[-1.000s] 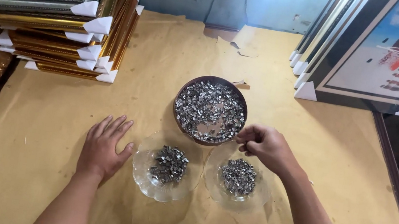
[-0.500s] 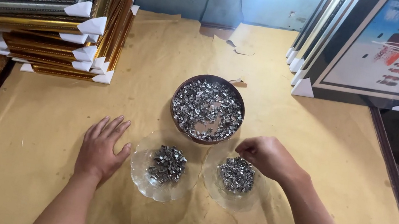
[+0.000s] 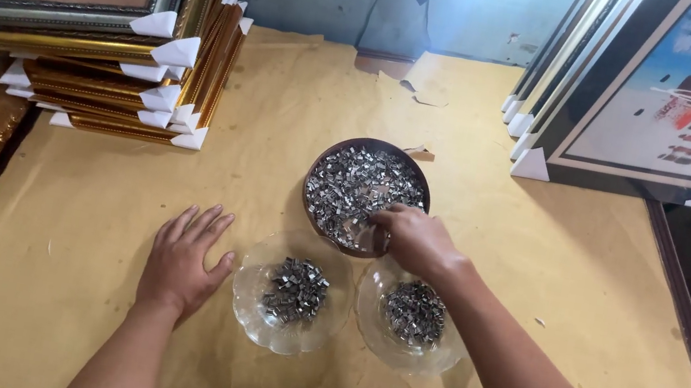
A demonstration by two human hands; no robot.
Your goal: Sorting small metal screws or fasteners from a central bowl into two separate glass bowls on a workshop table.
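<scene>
Your left hand (image 3: 182,262) lay flat, fingers spread, on the paper-covered table (image 3: 53,267), just beside the left glass dish (image 3: 291,293) at its 9 o'clock. Your right hand (image 3: 413,238) reached into the dark bowl (image 3: 366,193) of metal clips at 12 o'clock, fingertips among them; whether they pinched one could not be determined. Stacked frames (image 3: 103,22) stood at 10 o'clock.

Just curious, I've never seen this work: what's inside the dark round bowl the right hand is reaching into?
The dark round bowl holds a heap of small silvery metal clips. The right hand covers its near edge, so the fingertips' hold is hidden.
</scene>
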